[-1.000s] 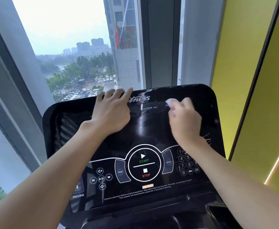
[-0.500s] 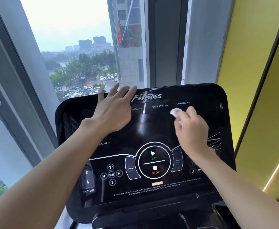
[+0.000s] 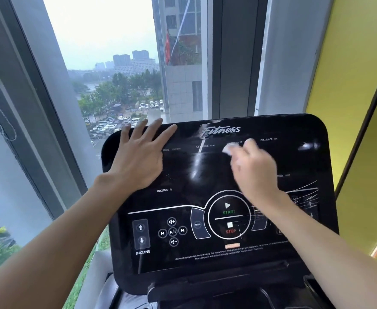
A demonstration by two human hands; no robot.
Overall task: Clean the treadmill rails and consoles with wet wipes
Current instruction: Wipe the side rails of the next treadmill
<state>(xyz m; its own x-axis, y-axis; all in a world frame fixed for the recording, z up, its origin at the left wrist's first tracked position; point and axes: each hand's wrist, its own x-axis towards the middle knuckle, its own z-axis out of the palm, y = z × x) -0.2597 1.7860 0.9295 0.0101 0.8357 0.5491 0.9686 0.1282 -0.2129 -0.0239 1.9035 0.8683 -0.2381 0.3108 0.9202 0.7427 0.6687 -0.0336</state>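
The treadmill console (image 3: pixel 183 172) is occupying the centre and lower right of the frame, its glossy black face tilting toward the camera. The left hand (image 3: pixel 138 161) is resting flat on the console's upper left area, fingers straight and spread apart, tips reaching past the top edge. The right hand (image 3: pixel 255 172) is pressing a white wet wipe (image 3: pixel 227 150) against the panel right of centre, just below the Fitness logo (image 3: pixel 222 130). Its fingers are curling around the wipe, though blur is hiding the exact grip. Only a small bunched part of the wipe is showing — at the fingertips. The START/STOP dial (image 3: pixel 228 217) is sitting just left of the right wrist. A window (image 3: pixel 116 63) is filling the upper left of the frame; a yellow wall (image 3: pixel 350 85) is running down the right side.
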